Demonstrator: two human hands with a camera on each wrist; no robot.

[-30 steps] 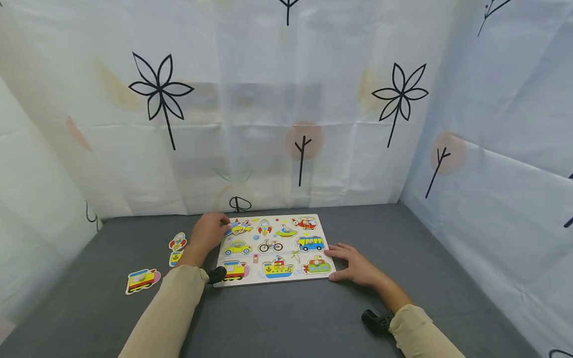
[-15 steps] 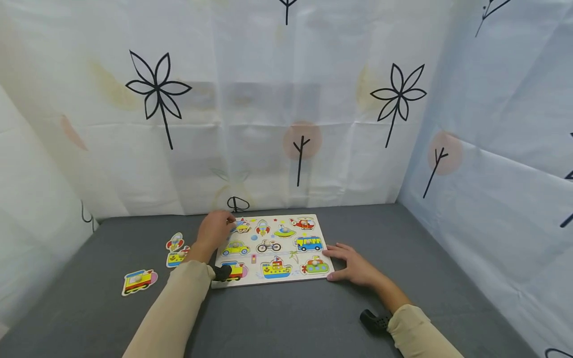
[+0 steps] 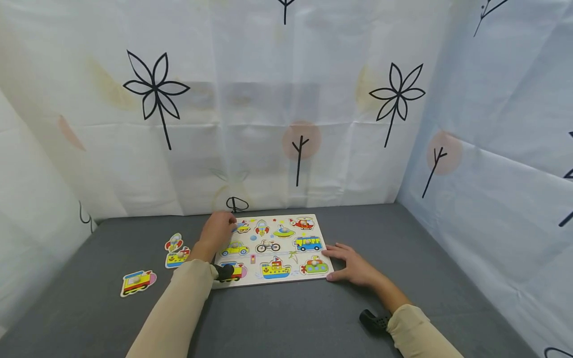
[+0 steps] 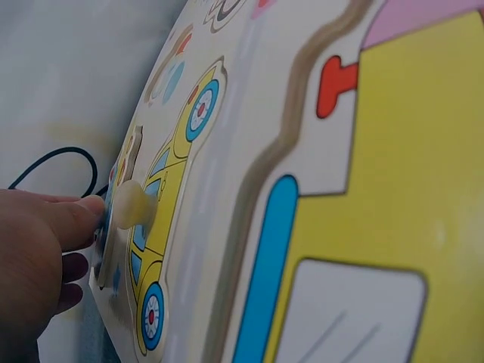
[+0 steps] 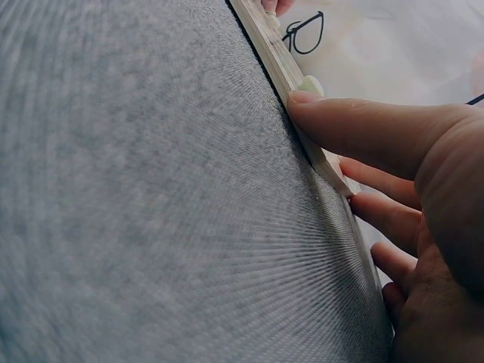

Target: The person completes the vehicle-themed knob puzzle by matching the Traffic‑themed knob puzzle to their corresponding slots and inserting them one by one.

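A wooden peg puzzle board [image 3: 264,257] with printed vehicles lies flat on the table. My left hand [image 3: 217,229] is over its far left corner, thumb and fingers curled at an airplane piece [image 3: 243,227], partly hidden by the hand. In the left wrist view, the thumb [image 4: 89,208] is at the airplane's edge, just beyond the knob of the yellow car piece [image 4: 162,231]. My right hand [image 3: 353,264] rests at the near right corner with fingers extended along the board's side. Its thumb [image 5: 325,113] touches the board's near edge in the right wrist view.
Left of the board lie three loose pieces: a train [image 3: 139,282], a boat [image 3: 177,257] and a rocket [image 3: 174,242]; the last two touch or overlap. A patterned white curtain [image 3: 255,164] rises behind the grey table [image 3: 277,323].
My left hand has shifted slightly right across the board's corner, and the airplane piece now sits closer over its printed place. The right hand stays at the board's edge.
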